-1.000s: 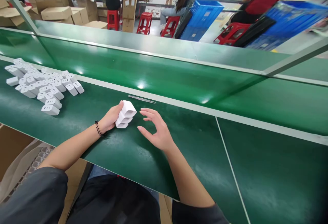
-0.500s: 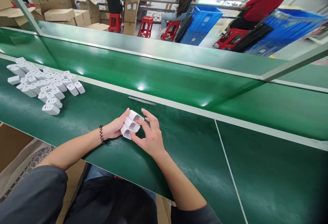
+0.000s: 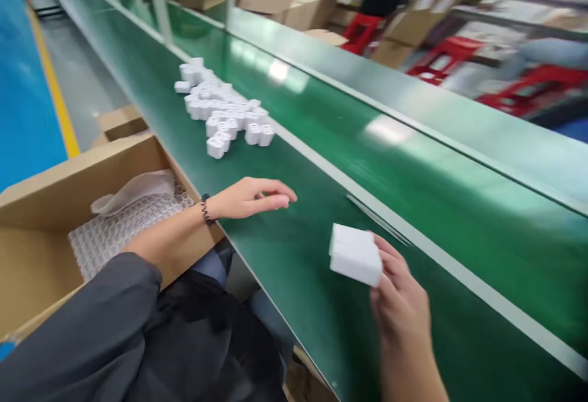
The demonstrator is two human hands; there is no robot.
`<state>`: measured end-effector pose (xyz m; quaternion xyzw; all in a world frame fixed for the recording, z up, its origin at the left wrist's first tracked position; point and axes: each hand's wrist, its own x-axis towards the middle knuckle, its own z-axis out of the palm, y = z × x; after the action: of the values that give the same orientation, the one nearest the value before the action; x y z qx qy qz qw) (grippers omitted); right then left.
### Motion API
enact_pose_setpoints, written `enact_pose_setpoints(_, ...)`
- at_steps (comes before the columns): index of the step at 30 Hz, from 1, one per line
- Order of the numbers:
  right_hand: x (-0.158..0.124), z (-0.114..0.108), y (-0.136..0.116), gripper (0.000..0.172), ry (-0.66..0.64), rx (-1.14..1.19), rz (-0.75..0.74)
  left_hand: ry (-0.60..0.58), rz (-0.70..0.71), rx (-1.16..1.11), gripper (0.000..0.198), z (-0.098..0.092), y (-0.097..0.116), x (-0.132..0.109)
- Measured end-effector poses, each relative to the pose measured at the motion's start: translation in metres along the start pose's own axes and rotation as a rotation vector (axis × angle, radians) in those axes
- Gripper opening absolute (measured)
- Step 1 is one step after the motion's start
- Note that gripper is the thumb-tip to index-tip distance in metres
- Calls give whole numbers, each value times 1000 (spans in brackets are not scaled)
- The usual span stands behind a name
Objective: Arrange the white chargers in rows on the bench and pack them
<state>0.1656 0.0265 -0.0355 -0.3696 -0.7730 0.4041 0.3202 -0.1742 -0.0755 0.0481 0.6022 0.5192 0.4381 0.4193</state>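
This place is a factory workshop; a long green work table (image 3: 280,255) runs through it, and on it lies a heap of identical white plastic cases (image 3: 220,109); behind are several cardboard boxes (image 3: 280,7) and 3 red stools (image 3: 364,23); the floor (image 3: 87,65) has blue and grey zones, divided by 1 yellow stripe (image 3: 54,83).

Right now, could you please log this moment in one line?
right hand: holding white pieces | left hand: free, over green table | heaped pieces: on table | tweezers: on table
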Motion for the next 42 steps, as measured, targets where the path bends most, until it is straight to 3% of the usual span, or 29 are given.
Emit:
enact_pose_setpoints(2,-3,3,-7,30,-24,3,93,58,-123,167,43,-38,3,-79)
enact_pose_setpoints(5,-8,14,-27,22,-102,-49,163,288,-517,451,48,-72,-8,-211)
enact_pose_setpoints(8,-1,41,-51,26,-225,-86,138,262,-867,601,61,-60,-27,-321)
enact_pose_setpoints(11,29,97,-87,29,-414,-52,-47,233,-1023,528,67,-20,-40,-381)
enact_pose_setpoints(14,70,187,-133,30,-637,-37,-398,348,-1072,523,64,8,-43,-406)
enact_pose_setpoints(18,98,338,-174,31,-893,-110,-777,411,-1194,527,65,7,-32,-447)
enact_pose_setpoints(21,84,438,-171,34,-1177,-259,-1052,417,-1325,509,75,5,-23,-484)
enact_pose_setpoints(25,32,527,-144,32,-1595,-357,-1386,480,-1342,516,73,14,-22,-503)
enact_pose_setpoints(28,-11,569,-124,23,-1803,-332,-1554,516,-1312,544,68,18,-26,-501)
enact_pose_setpoints(32,-52,607,-100,18,-1955,-315,-1727,510,-1305,564,67,18,-27,-499)
enact_pose_setpoints(35,-63,622,-82,14,-1994,-305,-1807,476,-1322,568,65,15,-26,-499)
enact_pose_setpoints(42,-75,638,-49,23,-1972,-282,-1847,467,-1315,566,67,12,-26,-498)
